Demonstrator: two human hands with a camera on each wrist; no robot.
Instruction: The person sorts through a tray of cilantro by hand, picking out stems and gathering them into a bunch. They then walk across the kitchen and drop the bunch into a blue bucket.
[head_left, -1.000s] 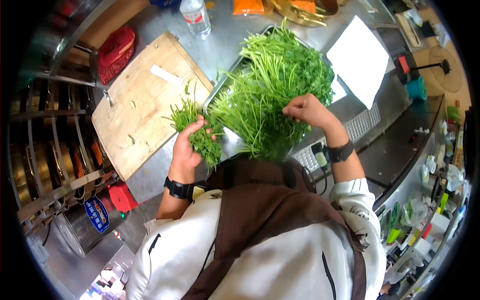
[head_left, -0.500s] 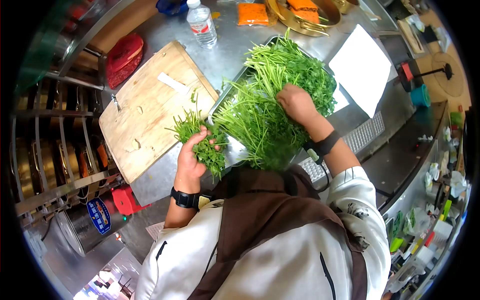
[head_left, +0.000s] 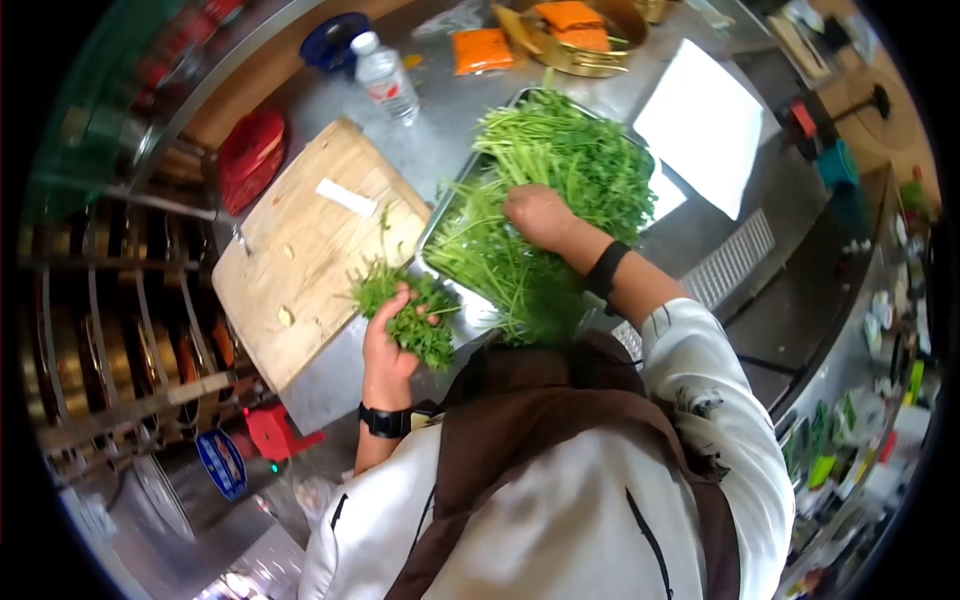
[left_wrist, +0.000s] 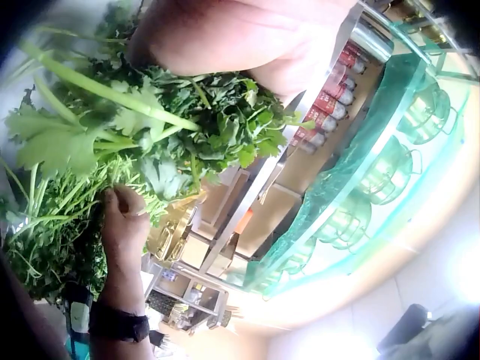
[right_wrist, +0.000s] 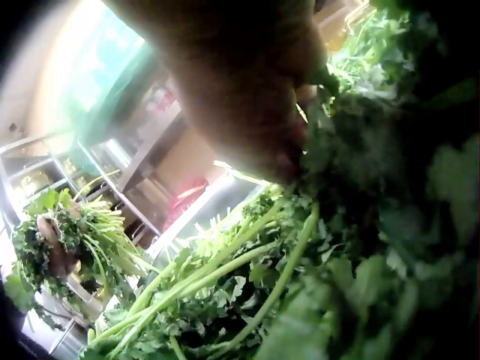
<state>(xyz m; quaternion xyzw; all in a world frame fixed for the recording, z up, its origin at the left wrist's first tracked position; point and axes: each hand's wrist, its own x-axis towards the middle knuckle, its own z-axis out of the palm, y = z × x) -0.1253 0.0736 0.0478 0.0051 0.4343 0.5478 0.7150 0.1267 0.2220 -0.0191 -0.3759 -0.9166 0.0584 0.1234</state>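
Note:
A bunch of cilantro (head_left: 428, 338), leaves hanging down and stem ends toward the cutting board, is gripped in the left hand (head_left: 386, 350). The thumb and fingers wrap round its middle. The right hand (head_left: 540, 215) is at the heap of loose cilantro (head_left: 590, 155) in the metal tray (head_left: 475, 306). Its fingers curl down among the stems, and in the right wrist view the thumb and a finger pinch a leafy sprig (right_wrist: 322, 94). The fingertips are partly hidden by leaves and shadow.
Left of the tray lies a wooden cutting board (head_left: 310, 265) with a white strip (head_left: 346, 197) and small scraps. Behind stand a plastic bottle (head_left: 387, 82), an orange packet (head_left: 483, 52) and a brass pan (head_left: 630, 50). A white sheet (head_left: 702, 130) lies right of the tray.
The right hand has moved leftward over the heap, from its near right side to the stems at the middle left. The left hand keeps hold of its cilantro bunch. The head view has shifted slightly.

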